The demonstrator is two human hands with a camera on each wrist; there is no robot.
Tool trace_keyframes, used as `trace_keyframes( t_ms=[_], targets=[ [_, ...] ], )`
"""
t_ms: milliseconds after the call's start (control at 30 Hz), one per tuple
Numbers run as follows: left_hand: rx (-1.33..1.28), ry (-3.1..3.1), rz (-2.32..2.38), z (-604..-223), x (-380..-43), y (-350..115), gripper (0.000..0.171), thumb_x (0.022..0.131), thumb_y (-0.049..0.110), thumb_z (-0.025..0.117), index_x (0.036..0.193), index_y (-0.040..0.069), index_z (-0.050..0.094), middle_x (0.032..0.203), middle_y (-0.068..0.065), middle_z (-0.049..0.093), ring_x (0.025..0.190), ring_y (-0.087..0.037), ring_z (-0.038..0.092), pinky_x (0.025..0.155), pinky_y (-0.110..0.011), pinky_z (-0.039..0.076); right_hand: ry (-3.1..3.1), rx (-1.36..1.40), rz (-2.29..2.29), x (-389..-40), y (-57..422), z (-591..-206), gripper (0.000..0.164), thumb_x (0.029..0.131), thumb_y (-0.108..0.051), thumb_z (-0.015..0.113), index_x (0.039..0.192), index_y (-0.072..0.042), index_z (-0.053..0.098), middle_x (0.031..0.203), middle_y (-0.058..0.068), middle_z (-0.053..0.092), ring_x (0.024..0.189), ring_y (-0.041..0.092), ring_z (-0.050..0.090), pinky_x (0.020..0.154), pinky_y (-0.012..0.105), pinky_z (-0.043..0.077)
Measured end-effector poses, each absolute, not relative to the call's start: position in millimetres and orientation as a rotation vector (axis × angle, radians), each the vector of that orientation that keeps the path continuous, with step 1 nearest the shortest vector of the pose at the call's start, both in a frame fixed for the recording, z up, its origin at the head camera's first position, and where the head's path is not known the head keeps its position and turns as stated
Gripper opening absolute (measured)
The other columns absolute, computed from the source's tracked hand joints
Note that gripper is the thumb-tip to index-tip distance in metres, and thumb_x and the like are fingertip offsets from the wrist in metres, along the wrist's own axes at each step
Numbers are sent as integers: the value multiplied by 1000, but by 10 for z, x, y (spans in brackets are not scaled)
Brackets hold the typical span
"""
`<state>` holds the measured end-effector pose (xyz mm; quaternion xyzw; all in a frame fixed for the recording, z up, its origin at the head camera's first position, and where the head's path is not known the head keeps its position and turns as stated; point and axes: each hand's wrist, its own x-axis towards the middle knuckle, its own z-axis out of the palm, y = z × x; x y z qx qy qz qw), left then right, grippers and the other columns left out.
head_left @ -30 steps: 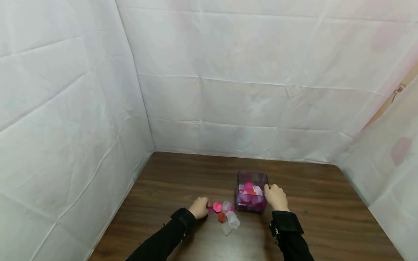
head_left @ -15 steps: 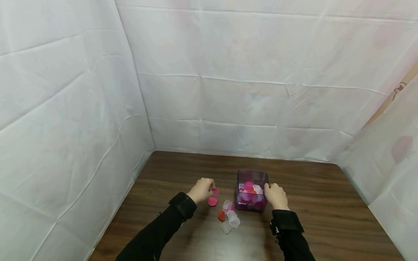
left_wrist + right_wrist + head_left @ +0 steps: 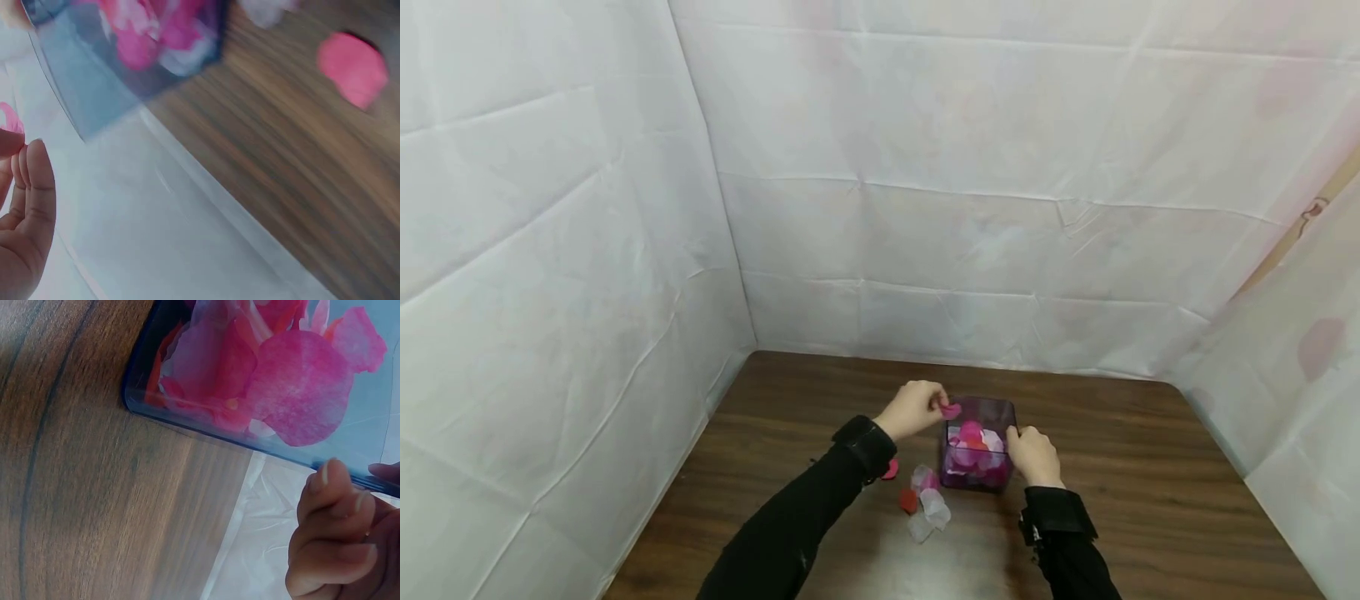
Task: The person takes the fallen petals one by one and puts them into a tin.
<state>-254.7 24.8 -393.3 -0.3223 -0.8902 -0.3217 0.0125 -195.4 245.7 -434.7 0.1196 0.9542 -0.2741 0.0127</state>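
My left hand (image 3: 916,407) pinches a pink petal (image 3: 951,411) at the left rim of a clear purple box (image 3: 977,407). In the left wrist view, thumb and fingertips meet on that petal at the left edge. The box holds many pink, white and red petals (image 3: 300,387). With my right hand (image 3: 1034,455) I grip the box's right wall, the fingers curled outside and the thumb over the rim. On the table left of the box lie a pink petal (image 3: 353,69), partly behind my left wrist in the head view, an orange-red petal (image 3: 908,501) and several whitish petals (image 3: 934,508).
The brown wooden table (image 3: 1150,483) is edged by white cloth walls (image 3: 880,233) at the back and both sides. The box stands right of the table's middle.
My left hand has lifted a pink petal from the table and carried it rightward and away from me to the box. Another pink petal shifted on the table. The right hand stays on the box.
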Motion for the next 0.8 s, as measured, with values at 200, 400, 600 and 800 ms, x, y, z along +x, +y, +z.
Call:
trace_keyframes(
  t_ms=[200,400,600,800],
  targets=[
    [-1148,-2818,-682,-3949,-2444,663,13,81,4,64,92,11,66,82,1,63,68,-5,51,61,-13,41,2959,383,-872,-1940,2424,-4407,50,96,-27,33,112,13,58,109,35,60,94,47,59,74,52,48],
    [-1070,-2811,-492,-3986,-2364,705,35,81,13,70,115,16,63,100,0,60,88,-13,57,67,-18,45,2948,381,-897,-1940,2427,-4422,49,95,-26,33,109,13,59,98,31,63,83,40,62,68,48,48],
    [-926,-2796,-624,-4046,-2462,452,36,83,15,66,118,16,59,108,-2,58,92,-16,57,67,-22,46,2974,370,-895,-1942,2442,-4396,49,96,-25,32,110,13,59,106,34,61,92,48,60,75,54,47],
    [-863,-2934,-545,-4383,-2552,32,36,78,9,71,113,13,61,111,-8,57,91,-24,59,67,-30,50,2961,376,-916,-1959,2444,-4379,49,96,-26,32,109,13,59,84,25,66,69,33,64,71,50,49]
  ],
)
